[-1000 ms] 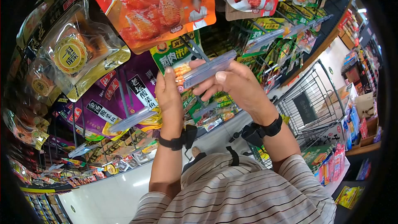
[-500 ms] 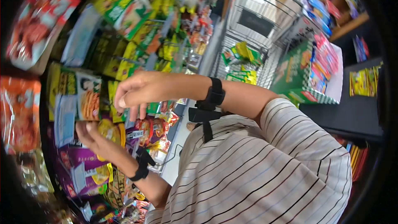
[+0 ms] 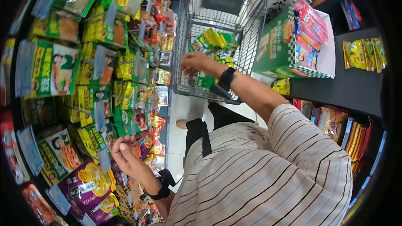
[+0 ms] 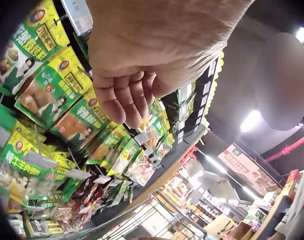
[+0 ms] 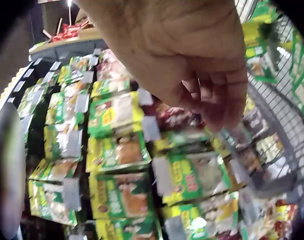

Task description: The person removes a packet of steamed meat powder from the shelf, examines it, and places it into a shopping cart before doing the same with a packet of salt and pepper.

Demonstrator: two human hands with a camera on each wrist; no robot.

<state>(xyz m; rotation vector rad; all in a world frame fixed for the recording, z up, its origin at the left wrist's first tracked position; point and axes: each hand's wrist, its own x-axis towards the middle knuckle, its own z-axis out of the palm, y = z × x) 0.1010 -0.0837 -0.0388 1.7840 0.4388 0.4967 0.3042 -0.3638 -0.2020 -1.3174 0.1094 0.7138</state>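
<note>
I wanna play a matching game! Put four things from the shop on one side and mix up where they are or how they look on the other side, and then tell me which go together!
Things:
1. Left hand
2. Right hand
3. Green box
4. Shirt

Where or how:
A. Over the shopping cart
B. Has thin stripes
C. Beside the hanging packets
D. Has pink packets inside

Right pairs:
1-C
2-A
3-D
4-B
</note>
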